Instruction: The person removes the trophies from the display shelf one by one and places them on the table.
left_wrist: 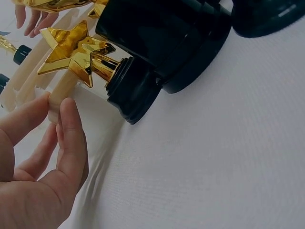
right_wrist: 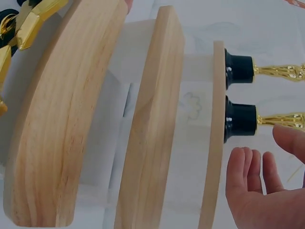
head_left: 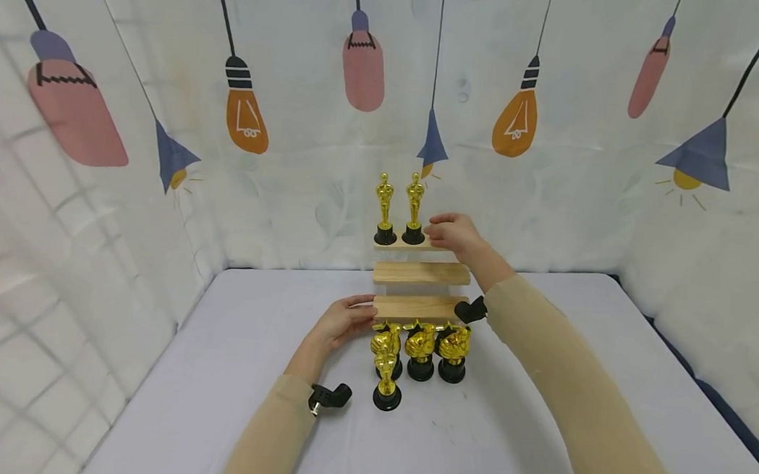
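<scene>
While the left hand (head_left: 342, 322) pinches one end of the lowest shelf (head_left: 417, 308), the right hand (head_left: 458, 238), relaxed and holding nothing, is just beside two figurines (head_left: 415, 199) upright on the top shelf (right_wrist: 217, 143); gold trophies (head_left: 421, 343) stand before the lowest shelf on the surface (head_left: 215, 372).

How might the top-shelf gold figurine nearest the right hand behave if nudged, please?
The gold figurine would probably tip rather than roll, being tall and slim on its flared black base. Its shiny surface may feel slippery. Its upright, moulded-looking form suggests it is stiff.
</scene>
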### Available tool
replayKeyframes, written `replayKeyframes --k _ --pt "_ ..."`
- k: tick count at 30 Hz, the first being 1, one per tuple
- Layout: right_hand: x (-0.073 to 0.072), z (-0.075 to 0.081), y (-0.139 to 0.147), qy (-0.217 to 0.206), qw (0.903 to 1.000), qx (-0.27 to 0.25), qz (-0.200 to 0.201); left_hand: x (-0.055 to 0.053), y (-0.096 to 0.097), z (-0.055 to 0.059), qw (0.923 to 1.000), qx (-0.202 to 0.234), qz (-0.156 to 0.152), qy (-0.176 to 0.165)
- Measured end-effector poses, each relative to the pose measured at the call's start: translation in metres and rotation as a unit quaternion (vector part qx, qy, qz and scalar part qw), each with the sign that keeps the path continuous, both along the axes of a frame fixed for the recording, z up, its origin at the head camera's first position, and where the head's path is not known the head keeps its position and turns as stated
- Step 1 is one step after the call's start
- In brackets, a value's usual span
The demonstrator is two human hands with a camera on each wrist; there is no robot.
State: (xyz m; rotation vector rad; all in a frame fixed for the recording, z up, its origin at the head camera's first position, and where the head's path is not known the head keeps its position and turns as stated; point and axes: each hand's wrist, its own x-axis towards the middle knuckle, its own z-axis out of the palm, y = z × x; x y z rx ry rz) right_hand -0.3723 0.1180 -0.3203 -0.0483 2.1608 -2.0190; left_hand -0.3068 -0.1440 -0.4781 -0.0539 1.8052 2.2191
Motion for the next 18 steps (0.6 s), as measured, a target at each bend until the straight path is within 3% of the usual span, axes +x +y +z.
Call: replayKeyframes --k 18 --pt "-0.014 -0.009 -0.018 0.006 0.9993 0.019 -0.033 0.0 0.0 0.001 0.9998 0.018 -0.004 -0.013"
